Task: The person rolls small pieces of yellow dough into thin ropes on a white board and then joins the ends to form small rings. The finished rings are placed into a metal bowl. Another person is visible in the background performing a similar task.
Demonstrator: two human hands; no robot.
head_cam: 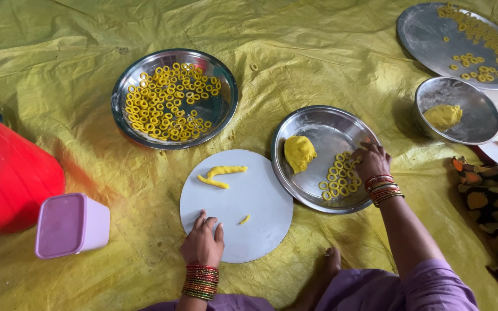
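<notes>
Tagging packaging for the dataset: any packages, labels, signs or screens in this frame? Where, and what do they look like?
No labels, signs or screens show. Two containers come closest:
Lidded plastic box: on the yellow sheet, beyond the left hand; squarish, pale pink-lilac, lying tipped, plain.
Red plastic container: at the left edge beside the box; large, rounded, partly out of frame.

We see yellow dough rings (171, 103) on a silver plate (226, 109), a white round board (260, 213), a red tub (7, 173) (glossy), a lilac box (70, 224).
</notes>
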